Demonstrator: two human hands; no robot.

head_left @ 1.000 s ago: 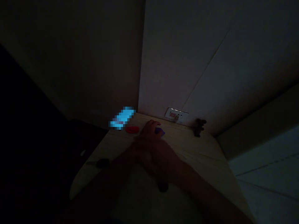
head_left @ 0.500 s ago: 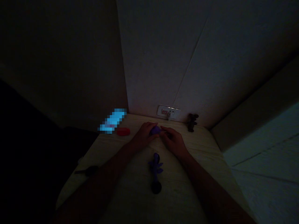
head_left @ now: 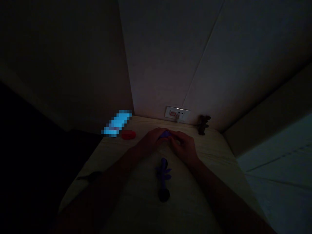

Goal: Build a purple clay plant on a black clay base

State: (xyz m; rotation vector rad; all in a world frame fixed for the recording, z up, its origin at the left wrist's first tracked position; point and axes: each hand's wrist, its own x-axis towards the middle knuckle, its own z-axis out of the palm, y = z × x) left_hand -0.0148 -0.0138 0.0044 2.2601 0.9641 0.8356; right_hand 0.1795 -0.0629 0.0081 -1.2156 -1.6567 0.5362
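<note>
Both hands meet over the far middle of the tabletop. Between them is a small purple piece [head_left: 165, 134], largely covered by fingers; its kind cannot be made out in the dim light. My left hand [head_left: 153, 138] is closed around its left side. My right hand [head_left: 184, 144] pinches at its right side with thumb and fingertips. Nearer to me, between my forearms, lies a purple stem-like object [head_left: 163, 177] with leaf-shaped side parts and a dark round end.
The wooden tabletop [head_left: 141, 195] carries a red oblong item [head_left: 128, 135], a bright pixelated screen [head_left: 117, 123] and a dark handled object [head_left: 91, 176] on the left. A small dark figurine [head_left: 202, 125] stands back right. A wall socket [head_left: 177, 113] with a plug is behind.
My hands have drawn closer together, and more of the purple piece is covered. A thin pale bit seen earlier at my right fingertips no longer shows. The view has shifted slightly.
</note>
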